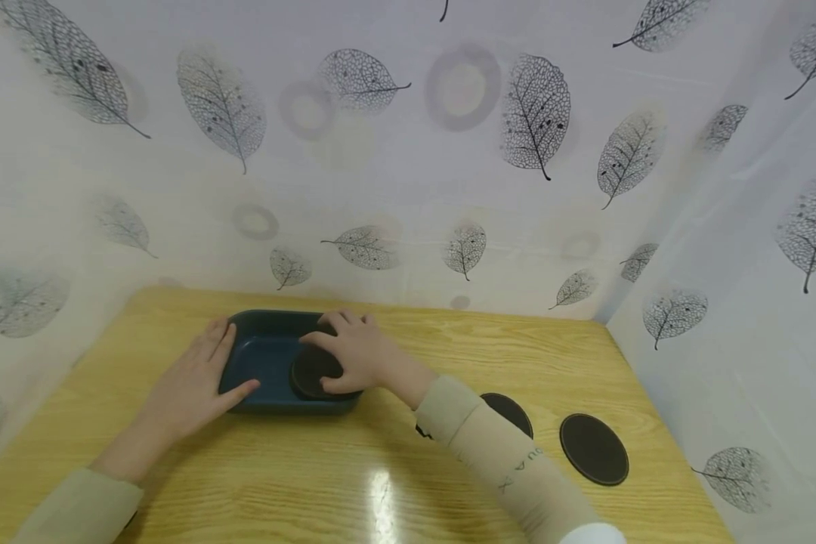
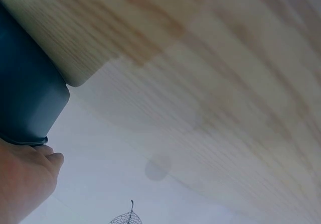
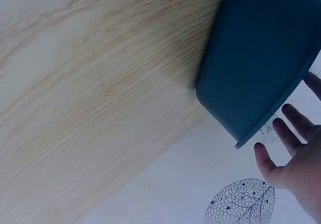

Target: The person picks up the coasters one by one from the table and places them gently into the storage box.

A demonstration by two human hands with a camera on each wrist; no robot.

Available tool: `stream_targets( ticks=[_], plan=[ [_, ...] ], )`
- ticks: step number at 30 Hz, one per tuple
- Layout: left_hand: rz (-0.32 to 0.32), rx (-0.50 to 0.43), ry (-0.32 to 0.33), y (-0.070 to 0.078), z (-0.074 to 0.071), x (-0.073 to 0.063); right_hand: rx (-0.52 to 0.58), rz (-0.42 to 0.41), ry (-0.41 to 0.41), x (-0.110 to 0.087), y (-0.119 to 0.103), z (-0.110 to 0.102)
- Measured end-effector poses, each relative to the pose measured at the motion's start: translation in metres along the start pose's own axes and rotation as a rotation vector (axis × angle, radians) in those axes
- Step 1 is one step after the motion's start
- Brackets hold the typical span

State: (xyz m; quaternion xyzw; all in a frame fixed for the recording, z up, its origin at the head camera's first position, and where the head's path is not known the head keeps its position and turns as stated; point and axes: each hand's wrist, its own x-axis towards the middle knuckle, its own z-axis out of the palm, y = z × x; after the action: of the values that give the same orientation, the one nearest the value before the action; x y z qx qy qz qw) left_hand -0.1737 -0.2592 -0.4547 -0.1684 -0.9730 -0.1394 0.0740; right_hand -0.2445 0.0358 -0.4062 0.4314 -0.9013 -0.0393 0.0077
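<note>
While the left hand (image 1: 193, 381), thumb apart from straight fingers, touches the tray (image 1: 261, 364) left of the frame's centre, the right hand (image 1: 359, 353) spreads its fingers over a dark disc (image 1: 304, 373) inside, partly covering it; contact is unclear. At lower right, a sleeve (image 1: 510, 462) hides part of a second disc (image 1: 510, 412).

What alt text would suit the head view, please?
A person's left hand touches the left end of a blue tray; the right hand partly covers a dark disc inside it. Two similar discs lie on the wooden table at right.
</note>
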Motion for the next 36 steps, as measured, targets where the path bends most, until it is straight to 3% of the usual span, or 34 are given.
stream_targets(
  ticks=[22,36],
  plan=[
    [0.007,0.007,0.007,-0.001,0.001,0.0,0.036,0.022,0.006,-0.072,0.03,-0.018],
    [0.016,0.006,0.02,-0.001,0.002,0.0,0.005,0.042,0.047,-0.13,0.054,-0.008]
  ],
)
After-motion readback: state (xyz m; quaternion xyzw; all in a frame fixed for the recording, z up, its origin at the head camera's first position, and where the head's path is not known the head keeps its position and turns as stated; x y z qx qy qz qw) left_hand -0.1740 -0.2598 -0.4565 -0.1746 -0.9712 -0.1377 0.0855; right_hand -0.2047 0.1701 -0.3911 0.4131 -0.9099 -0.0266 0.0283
